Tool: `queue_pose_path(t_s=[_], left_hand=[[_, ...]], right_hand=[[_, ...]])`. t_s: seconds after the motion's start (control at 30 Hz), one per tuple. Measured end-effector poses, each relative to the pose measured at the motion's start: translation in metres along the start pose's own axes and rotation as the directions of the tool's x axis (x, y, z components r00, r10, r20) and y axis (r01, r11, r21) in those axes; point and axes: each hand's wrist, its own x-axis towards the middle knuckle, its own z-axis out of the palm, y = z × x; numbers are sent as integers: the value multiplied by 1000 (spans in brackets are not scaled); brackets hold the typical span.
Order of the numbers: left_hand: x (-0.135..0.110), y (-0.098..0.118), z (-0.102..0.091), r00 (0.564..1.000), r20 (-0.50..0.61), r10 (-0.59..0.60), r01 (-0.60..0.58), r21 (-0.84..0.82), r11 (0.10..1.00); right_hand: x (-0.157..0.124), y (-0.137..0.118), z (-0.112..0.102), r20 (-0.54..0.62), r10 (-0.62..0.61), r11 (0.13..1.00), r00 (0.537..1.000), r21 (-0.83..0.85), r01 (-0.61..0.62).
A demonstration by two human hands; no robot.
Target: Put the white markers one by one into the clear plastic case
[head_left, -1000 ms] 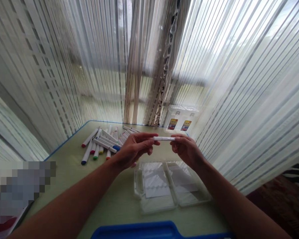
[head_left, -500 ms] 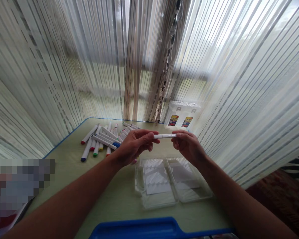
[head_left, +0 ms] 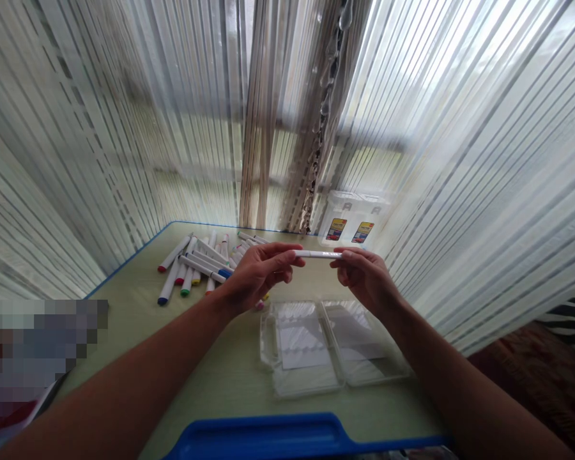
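Right now the person is holding a white marker (head_left: 319, 254) level above the table (head_left: 206, 377), with one end in each hand. The left hand (head_left: 259, 275) is gripping the marker's left end between thumb and curled fingers and is mostly closed around it. The right hand (head_left: 367, 278) is pinching the right end with thumb and forefinger, its other fingers folding loosely underneath. The marker's long axis is running left to right across the view and bridging the gap between the hands, so neither hand is lying nearer to it than the other. Fingers are covering both ends, so the cap colours cannot be told. The marker is hanging in the air over the far edge of an open clear plastic case (head_left: 330, 348), which is lying flat on the table just near of the hands. A pile of loose markers (head_left: 196, 265) with coloured caps is lying to the far left, just beyond the left hand. Two clear labelled boxes (head_left: 352, 220) are standing at the far edge against the striped curtains (head_left: 460, 160), and a blue tray rim (head_left: 268, 434) is showing at the near edge. Compared with a second ago, the two-handed hold is looking unchanged. Hands, case and pile alike are sitting a little higher in the picture, so the view seems to be tipping rather than the marker travelling.
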Motion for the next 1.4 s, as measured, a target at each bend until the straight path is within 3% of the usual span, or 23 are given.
queue_pose_path(t_s=[0.27, 0.53, 1.4], left_hand=[[-1, -1, -3, 1000, 13, -5, 4, 17, 1000], [0, 0, 1, 997, -59, -42, 43, 22, 999], [1, -6, -1, 994, -105, 25, -3, 202, 979]], right_hand=[[0, 1, -2, 8, -24, 1000, 1000, -19, 24], [-2, -1, 0, -1, -43, 998, 999, -52, 43], [-7, -3, 3, 29, -35, 995, 999, -91, 38]])
